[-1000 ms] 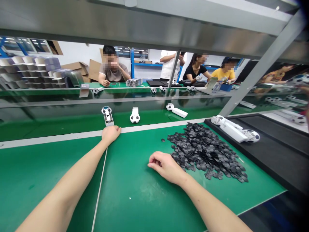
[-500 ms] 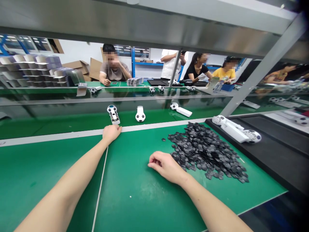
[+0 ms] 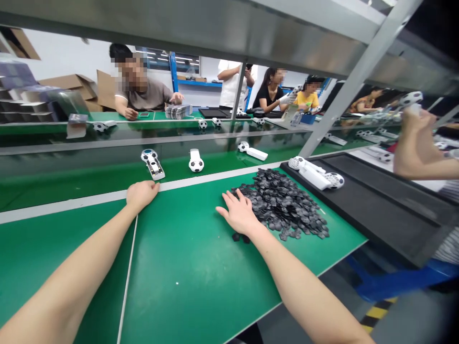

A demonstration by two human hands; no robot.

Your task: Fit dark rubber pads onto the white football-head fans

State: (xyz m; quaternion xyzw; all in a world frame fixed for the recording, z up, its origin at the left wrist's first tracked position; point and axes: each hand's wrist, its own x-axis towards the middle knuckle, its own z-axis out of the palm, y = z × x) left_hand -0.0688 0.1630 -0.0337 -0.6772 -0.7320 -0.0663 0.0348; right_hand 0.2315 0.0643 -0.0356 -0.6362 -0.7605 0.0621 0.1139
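Green worktop (image 3: 193,296) runs beneath a grey overhead beam (image 3: 215,38), with people seated across the line. The right hand (image 3: 238,212) is spread palm-down, fingers extended and thumb apart, at the near-left edge of a pile of pentagon-like black chips (image 3: 290,205); it grips nothing visible, and whether its underside touches the chips is hidden. The left hand (image 3: 142,195) lies on the pale rail (image 3: 89,203) at the worktop's far edge, loosely curled; its palm is out of sight, so I cannot tell if it holds anything.

Thin, light and probably stiff plastic, the chips should slide easily over one another; a single one is likely best pinched by opposite edges, while several could be swept with flat fingers.

Just beyond the left hand lies an opened football-headed unit (image 3: 153,165), its inner parts exposed. It looks light but more delicate than the chips, so the handle's outer sides seem the safer hold. Farther right are a closed football-headed unit (image 3: 196,161) and another white unit (image 3: 253,150). Right of the pile, more white units (image 3: 313,174) rest on a black tray (image 3: 376,210).
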